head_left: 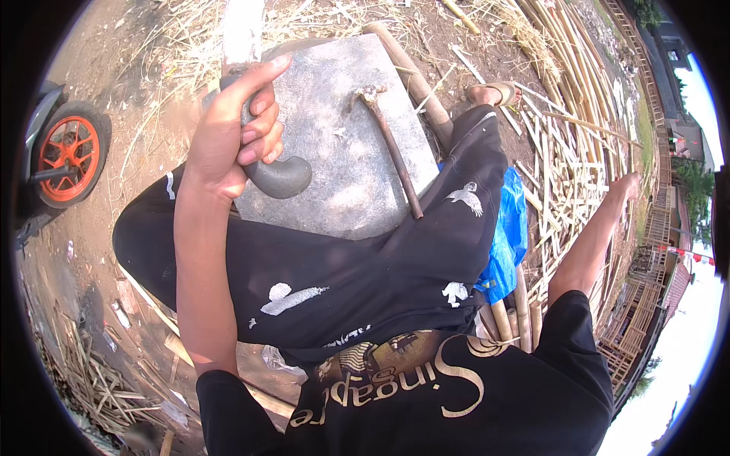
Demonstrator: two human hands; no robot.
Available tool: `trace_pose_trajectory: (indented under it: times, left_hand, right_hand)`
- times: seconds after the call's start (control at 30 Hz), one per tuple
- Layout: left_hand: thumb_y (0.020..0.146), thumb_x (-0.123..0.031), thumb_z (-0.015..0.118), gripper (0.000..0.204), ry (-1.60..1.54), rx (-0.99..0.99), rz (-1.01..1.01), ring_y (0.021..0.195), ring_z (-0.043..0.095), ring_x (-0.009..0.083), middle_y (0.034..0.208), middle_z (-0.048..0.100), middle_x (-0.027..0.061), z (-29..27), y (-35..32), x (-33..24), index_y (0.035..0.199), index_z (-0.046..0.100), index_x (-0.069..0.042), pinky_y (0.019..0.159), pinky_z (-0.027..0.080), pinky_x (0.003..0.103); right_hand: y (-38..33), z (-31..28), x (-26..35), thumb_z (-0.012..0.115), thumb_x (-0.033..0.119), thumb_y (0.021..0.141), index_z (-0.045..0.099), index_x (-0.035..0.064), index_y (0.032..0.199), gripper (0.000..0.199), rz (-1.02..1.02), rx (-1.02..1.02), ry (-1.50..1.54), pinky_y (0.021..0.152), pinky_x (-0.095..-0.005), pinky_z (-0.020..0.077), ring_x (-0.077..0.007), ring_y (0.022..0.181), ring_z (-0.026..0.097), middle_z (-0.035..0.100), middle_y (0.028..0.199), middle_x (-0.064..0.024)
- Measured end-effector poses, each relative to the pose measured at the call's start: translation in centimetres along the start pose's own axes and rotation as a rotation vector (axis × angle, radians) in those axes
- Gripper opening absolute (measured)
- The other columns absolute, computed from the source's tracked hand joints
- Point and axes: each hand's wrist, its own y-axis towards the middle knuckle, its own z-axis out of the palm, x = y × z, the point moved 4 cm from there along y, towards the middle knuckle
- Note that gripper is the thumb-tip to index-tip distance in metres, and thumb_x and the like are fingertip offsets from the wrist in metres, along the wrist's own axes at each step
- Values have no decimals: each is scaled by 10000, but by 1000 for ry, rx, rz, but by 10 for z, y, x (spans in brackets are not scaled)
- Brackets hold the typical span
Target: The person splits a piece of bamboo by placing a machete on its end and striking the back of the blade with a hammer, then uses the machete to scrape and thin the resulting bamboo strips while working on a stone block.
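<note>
My left hand [243,125] is wrapped round the dark, hooked handle of a machete [281,178]. Its blade points away from me toward the top edge and is washed out by glare. Below the handle lies a grey stone slab [342,167]. A hammer-like tool [391,148] with a long brown handle and a pale, rough head rests on the slab, its handle end near my leg. My right hand [627,186] is stretched far out to the right, beside a heap of split bamboo strips [559,197]. It looks small there, and its fingers are hard to make out.
A thick bamboo pole [422,87] lies along the slab's far right edge. Blue plastic sheeting [506,235] is beside my right leg, with cut bamboo ends [522,308] below it. A vehicle's orange-rimmed wheel [70,156] stands at left. Bamboo scraps [99,380] litter the ground.
</note>
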Motion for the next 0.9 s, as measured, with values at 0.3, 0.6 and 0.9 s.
trace_pose_trajectory:
  times: [0.3,0.6,0.9]
  left_hand:
    - [908,-249,713,363,-290,-197,-437,338,298,7,476,346,-110,-25,59,68,677,447,-164,380,303,205]
    - [881,-283,732,329,181,-235,-414,421,308,18,560,362,-84,-39,62,93,756,466,-136,425,295,209]
    - [871,-327,731,347,409,-235,-355,431,353,39,554,408,-62,-49,56,96,713,499,-125,415,305,236]
  right_hand:
    - [-388,-39,-118,623,225,981,584,-27,1205,340,-251,1410,-56,768,-255,497,-129,904,648,682,1042,-93]
    - [-526,-74,-209,778,181,789,543,4,1241,540,-1075,1603,-267,1025,-480,380,-405,1168,434,483,1231,-210]
    - [-570,-89,-176,779,221,793,689,128,1022,263,-1312,1576,-196,1011,-527,335,-367,1241,402,481,1344,-126]
